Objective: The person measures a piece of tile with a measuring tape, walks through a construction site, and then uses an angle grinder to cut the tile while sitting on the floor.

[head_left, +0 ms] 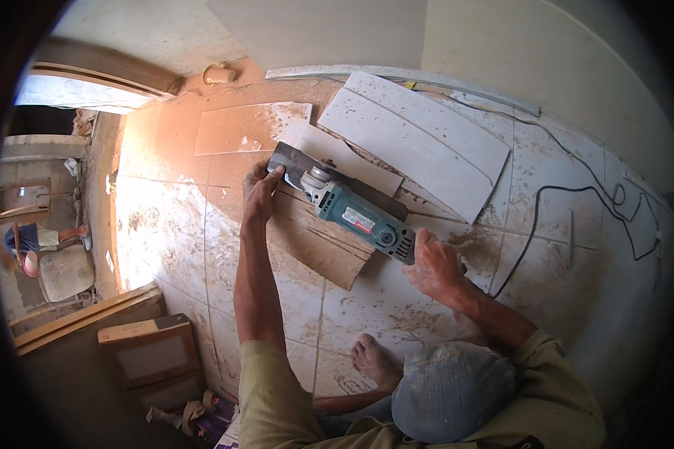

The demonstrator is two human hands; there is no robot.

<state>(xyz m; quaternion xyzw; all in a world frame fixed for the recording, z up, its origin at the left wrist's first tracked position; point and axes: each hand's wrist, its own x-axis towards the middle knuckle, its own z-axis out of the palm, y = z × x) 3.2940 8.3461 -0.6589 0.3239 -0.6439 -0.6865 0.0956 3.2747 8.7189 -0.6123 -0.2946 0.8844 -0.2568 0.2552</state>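
Observation:
A teal and grey angle grinder [359,217] lies slantwise above the floor, its metal gear head toward the upper left. My right hand [436,262] is wrapped round the rear end of its body. My left hand [260,191] pinches the far left end of a dark, narrow tile strip [287,159], thumb on top. The strip runs beneath and behind the grinder, partly hidden by it. The cutting disc cannot be made out. Under the tool, a dusty brown piece of cardboard [318,251] lies on the tiled floor.
Large white tile pieces [419,142] lie beyond the grinder, with a dusty tile [251,127] to their left. A black power cord [535,217] loops across the right floor. Cardboard boxes [153,355] stand lower left. Through an opening at left, another person [45,238] is seen.

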